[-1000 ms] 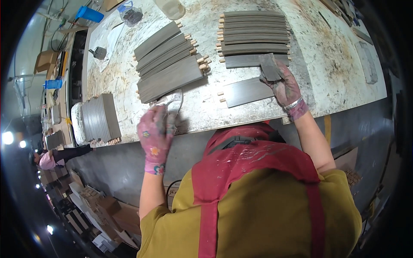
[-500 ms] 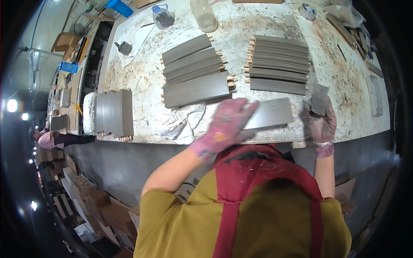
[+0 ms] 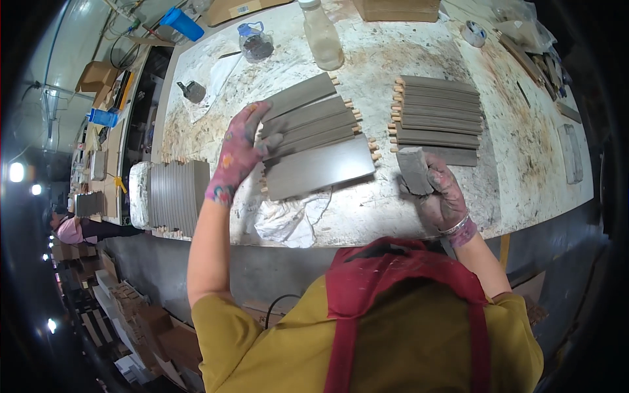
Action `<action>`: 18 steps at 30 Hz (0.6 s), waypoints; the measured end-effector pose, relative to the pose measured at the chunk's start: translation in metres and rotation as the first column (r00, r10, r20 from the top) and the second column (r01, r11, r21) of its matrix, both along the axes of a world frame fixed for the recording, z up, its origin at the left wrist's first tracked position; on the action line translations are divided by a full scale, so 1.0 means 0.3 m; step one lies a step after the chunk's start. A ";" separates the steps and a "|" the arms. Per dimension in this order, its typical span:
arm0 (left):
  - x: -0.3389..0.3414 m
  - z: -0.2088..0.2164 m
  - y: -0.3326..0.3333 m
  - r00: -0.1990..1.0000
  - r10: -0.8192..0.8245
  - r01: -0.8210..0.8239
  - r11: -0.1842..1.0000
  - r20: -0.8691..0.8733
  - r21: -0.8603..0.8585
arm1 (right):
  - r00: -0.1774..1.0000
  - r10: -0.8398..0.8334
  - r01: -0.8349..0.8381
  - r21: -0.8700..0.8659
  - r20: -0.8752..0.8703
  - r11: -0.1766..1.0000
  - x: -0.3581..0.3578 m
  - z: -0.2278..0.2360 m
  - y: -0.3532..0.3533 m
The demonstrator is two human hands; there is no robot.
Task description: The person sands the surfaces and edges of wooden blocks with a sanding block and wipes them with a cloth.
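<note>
My left hand [image 3: 239,154], in a stained pink patterned glove, is at the left end of a pile of grey boards [image 3: 321,169] with wooden dowel pegs at their ends. Its thumb and fingers are apart, touching or just over the rear boards. In my right hand [image 3: 447,196], also gloved, is a worn grey pad [image 3: 414,171], rectangular and like a sanding pad. That hand is closed around it, above the table's near edge. Just behind the pad is a second pile of grey pegged boards [image 3: 440,118].
A crumpled white cloth [image 3: 291,219] lies by the near edge. Further left stands a row of upright grey boards [image 3: 180,196]. At the back are a cloudy bottle [image 3: 322,39], a blue-topped jug [image 3: 255,42] and a tape roll [image 3: 474,33]. A person [image 3: 72,229] is far left.
My left hand has left the board near the front edge and moved left to the left pile. That board is gone from there. My right hand moved left with the pad.
</note>
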State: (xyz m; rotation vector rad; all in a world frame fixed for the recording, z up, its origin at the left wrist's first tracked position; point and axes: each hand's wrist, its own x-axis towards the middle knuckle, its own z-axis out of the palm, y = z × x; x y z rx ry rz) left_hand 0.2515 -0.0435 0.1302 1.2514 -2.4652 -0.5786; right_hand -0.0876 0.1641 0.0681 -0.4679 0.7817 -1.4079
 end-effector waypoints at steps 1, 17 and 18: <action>0.014 -0.017 -0.052 1.000 0.028 -0.028 0.997 -0.005 0.073 | 1.000 0.020 -0.019 0.020 -0.006 1.000 0.024 0.023 -0.020; -0.164 -0.179 -0.189 0.807 -0.425 0.413 0.902 0.409 0.122 | 0.971 -0.174 0.170 0.037 0.167 0.985 -0.016 -0.041 -0.092; -0.166 -0.186 -0.188 0.798 -0.396 0.421 0.906 0.454 0.050 | 0.973 -0.175 0.172 0.031 0.152 0.985 -0.014 -0.043 -0.100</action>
